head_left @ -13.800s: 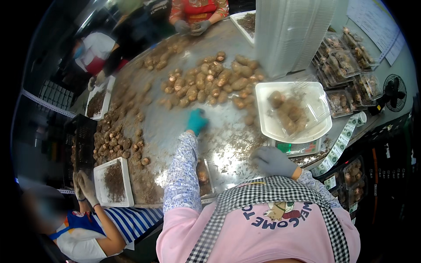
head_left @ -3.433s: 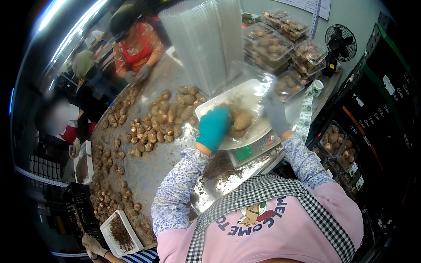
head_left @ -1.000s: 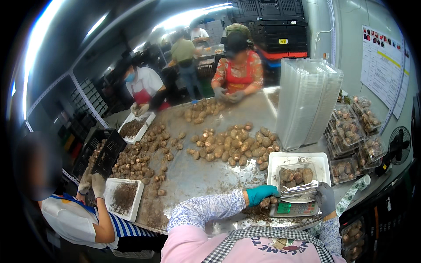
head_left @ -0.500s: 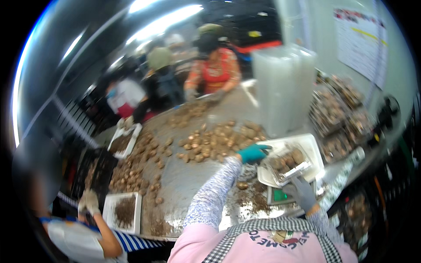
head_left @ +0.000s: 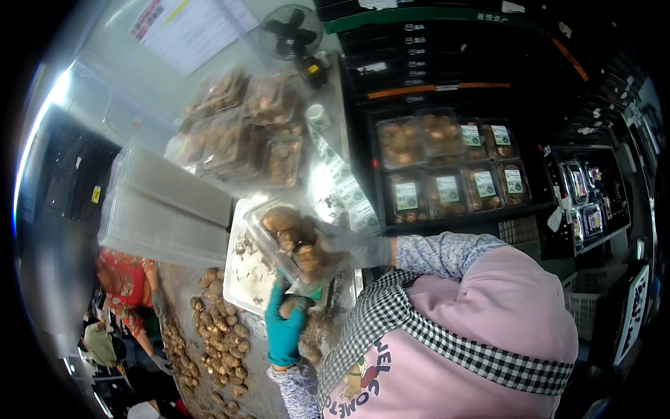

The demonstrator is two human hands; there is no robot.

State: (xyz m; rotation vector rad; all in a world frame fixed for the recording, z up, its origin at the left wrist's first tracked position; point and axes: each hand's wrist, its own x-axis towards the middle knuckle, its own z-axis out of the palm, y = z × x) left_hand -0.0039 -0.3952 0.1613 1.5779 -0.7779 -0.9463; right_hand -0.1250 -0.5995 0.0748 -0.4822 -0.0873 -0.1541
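Observation:
My right hand [head_left: 359,248], in a blurred grey glove, grips the right end of a clear plastic box [head_left: 293,244] filled with brown tubers. The box is tilted over a white tray [head_left: 248,279], whose bare inside is flecked with dirt. My left hand [head_left: 283,328], in a teal glove, is curled round a brown tuber [head_left: 296,307] at the tray's near edge, below the box. A scale with a green display [head_left: 316,292] shows partly beneath the box and tray.
Tall nested clear containers [head_left: 164,202], packed boxes [head_left: 227,136], a label roll [head_left: 317,117] and a fan [head_left: 289,31] stand beyond. Dark crates hold labelled boxes [head_left: 447,188] at right. Loose tubers [head_left: 220,335] lie at lower left, near a co-worker in red [head_left: 132,283].
The view has swung sharply rightward. The filled box is now tilted in my right hand, and my left hand has closed round a tuber after being more outstretched half a second ago.

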